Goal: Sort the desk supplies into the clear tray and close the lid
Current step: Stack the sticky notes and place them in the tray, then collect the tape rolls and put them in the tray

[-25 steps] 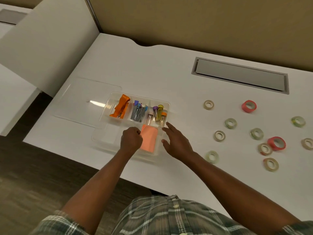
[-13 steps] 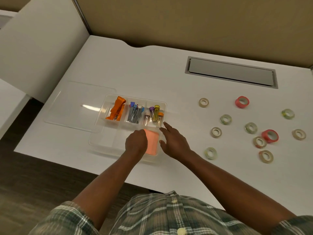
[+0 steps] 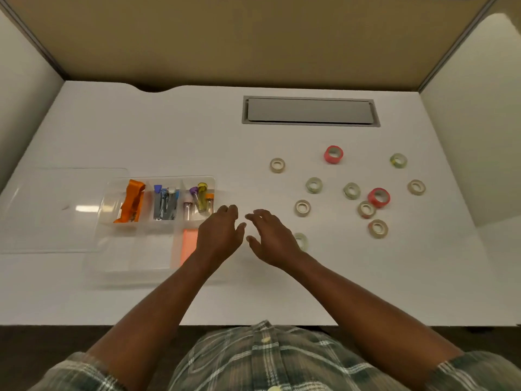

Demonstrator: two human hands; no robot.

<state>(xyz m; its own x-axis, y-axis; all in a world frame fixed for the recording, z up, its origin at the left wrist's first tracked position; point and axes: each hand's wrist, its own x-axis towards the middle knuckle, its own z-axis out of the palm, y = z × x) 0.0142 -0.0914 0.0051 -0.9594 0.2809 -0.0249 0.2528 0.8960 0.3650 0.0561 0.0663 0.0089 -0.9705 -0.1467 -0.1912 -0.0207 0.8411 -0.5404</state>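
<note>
You see a white bench (image 3: 169,136), a clear tray (image 3: 121,266) with an orange tool (image 3: 132,203) and a salmon-pink pad (image 3: 188,245), two red tape rolls (image 3: 333,154) among pale beige tape rolls (image 3: 277,165), and your green-and-white plaid shirt (image 3: 282,362).

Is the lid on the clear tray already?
No, the lid lies flat on the desk left of the clear tray, whose compartments are uncovered.
</note>
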